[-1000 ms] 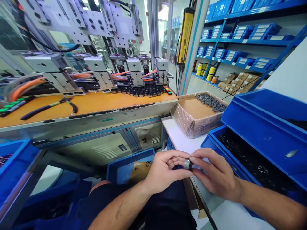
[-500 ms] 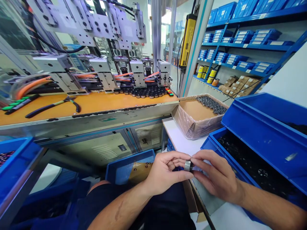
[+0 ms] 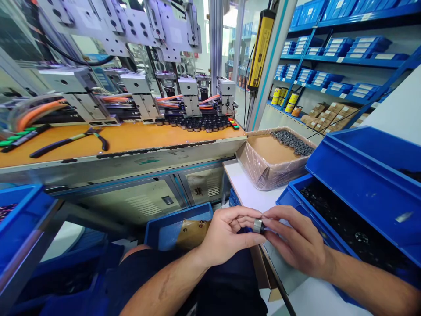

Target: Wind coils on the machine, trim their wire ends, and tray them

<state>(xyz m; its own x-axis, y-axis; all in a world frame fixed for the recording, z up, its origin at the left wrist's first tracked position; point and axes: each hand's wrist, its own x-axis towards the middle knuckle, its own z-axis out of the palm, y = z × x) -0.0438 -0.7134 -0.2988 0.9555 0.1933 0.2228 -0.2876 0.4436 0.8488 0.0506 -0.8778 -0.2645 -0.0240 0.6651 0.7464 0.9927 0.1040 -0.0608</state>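
Between my two hands is a small round part (image 3: 258, 226) with a silver metal band and a black end. My left hand (image 3: 226, 237) pinches it from the left, thumb below and index finger above. From the right, my right hand (image 3: 294, 239) closes its fingertips on the black end; its fingers partly hide that side. Both hands are above my lap, beside the edge of a white side table (image 3: 245, 188). Right of my right hand is a blue bin (image 3: 292, 197) holding many black parts.
An orange bench (image 3: 138, 140) carries pliers (image 3: 66, 144), rows of black round parts (image 3: 197, 123) and machine fixtures (image 3: 138, 94). A plastic-lined carton (image 3: 263, 171) holds similar parts. Another blue bin (image 3: 371, 162) stacks above the right one. Below sits a blue tray (image 3: 158, 230).
The view has shifted very slightly. Both hands keep their hold on the round part, with hardly any movement in the fingers.
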